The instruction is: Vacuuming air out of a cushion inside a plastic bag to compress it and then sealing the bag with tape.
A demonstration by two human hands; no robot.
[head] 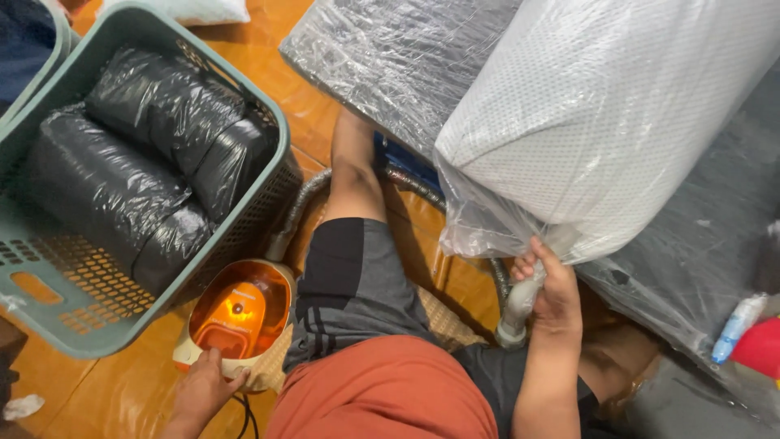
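Note:
My left hand point(205, 384) rests on the near edge of an orange and white vacuum cleaner point(240, 313) on the wooden floor. Its grey ribbed hose point(302, 205) runs behind my leg and comes round to a white nozzle point(520, 309). My right hand point(551, 291) is closed around that nozzle together with the gathered mouth of a clear plastic bag point(479, 232). Inside the bag is a large white foam pillow point(601, 122), which lies over my right side.
A green plastic laundry basket point(97, 321) at the left holds several black vacuum-packed rolls point(154, 162). A grey plastic-wrapped cushion point(390, 57) lies ahead, another grey wrapped one point(715, 244) at the right. A blue-capped bottle point(735, 325) and a red object point(760, 348) sit at the far right.

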